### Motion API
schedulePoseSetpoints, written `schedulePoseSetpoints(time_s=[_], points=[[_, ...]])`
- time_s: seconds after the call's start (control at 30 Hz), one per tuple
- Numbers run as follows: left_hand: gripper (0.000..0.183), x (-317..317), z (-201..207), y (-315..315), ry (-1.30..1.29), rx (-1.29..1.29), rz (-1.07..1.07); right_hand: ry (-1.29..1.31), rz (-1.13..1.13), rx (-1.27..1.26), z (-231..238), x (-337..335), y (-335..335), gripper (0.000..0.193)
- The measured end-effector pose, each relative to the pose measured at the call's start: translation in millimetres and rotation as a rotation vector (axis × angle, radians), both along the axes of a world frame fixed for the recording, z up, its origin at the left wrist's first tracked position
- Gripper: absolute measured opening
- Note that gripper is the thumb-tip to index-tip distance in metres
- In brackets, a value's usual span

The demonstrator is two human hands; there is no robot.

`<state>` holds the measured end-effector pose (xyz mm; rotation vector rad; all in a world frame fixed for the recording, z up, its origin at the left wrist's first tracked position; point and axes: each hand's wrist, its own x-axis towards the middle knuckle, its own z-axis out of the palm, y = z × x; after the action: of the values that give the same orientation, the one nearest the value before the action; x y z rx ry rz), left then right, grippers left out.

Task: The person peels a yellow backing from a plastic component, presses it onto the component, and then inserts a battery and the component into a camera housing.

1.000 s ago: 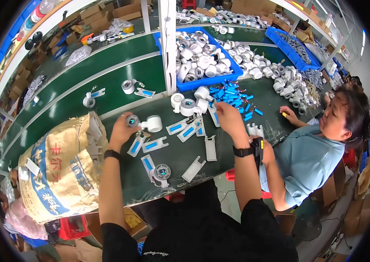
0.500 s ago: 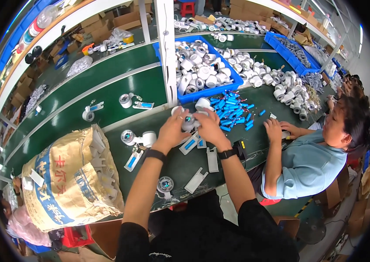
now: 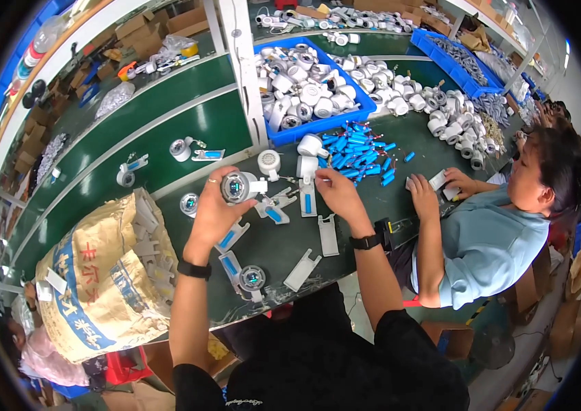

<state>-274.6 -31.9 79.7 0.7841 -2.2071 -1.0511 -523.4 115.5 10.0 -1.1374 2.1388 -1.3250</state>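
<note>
Both hands pulled apart since before: left hand [image 3: 216,209] now clamps the fan head [image 3: 237,186] mid-frame, right hand [image 3: 335,193] pinched shut on something small, probably fitting next.

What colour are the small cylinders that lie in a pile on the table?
The small cylinders are bright blue, seen in the head view.

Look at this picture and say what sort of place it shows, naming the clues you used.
Most likely a factory assembly line. A long green workbench carries a blue bin heaped with identical white round parts, a scatter of blue cylinders, and the left hand holds one such part while a co-worker sits alongside.
</note>
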Motion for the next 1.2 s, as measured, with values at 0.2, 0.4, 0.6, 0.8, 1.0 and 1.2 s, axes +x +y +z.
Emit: schedulePoseSetpoints(time_s=[0.2, 0.4, 0.6, 0.8, 1.0, 1.2], points=[[0.071, 37, 4, 5, 0.309, 0.425, -0.006, -0.298, 0.556, -0.27, 25, 64, -13, 0.052], [0.068, 67, 12, 12, 0.434, 0.406, 0.141, -0.459, 0.558, -0.33, 35, 153, -43, 0.039], [0.063, 89, 13, -14, 0.282, 0.236, 0.385, -0.215, 0.356, -0.467, 46, 172, -72, 0.028], [0.068, 72, 20, -80, 0.229, 0.205, 0.39, 0.149, 0.353, -0.385, 85, 143, -128, 0.021], [0.074, 32, -5, -170, 0.114, 0.074, 0.344, 0.12, 0.313, -0.344, 79, 108, -207, 0.018], [0.076, -23, -47, -239, -0.1, 0.025, 0.379, 0.243, 0.145, -0.267, 14, 77, -282, 0.015]])
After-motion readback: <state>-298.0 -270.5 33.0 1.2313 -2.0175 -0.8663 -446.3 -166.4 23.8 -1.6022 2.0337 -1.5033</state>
